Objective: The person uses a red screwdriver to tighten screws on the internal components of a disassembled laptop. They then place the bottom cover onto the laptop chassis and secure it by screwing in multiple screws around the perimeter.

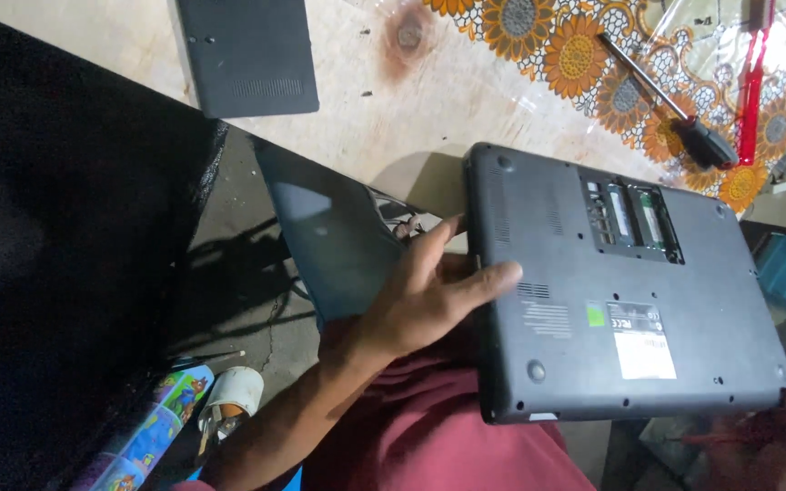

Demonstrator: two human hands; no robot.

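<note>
Laptop point(629, 291) lies bottom-up at centre-right, memory bay point(631, 221) uncovered | left hand point(429, 295) is laid flat, unclenched, on its left edge; right hand point(766, 441) is clasped on its lower-right corner | removed cover panel point(247, 55) upper left, screwdriver point(670, 105) upper right, table point(429, 100) behind | long axis runs left-right, tilted down rightward.

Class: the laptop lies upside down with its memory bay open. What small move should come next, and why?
Probably steady the laptop flatter: it overhangs the table, held by the left hand and right hand, with the cover panel and screwdriver out of reach.
</note>
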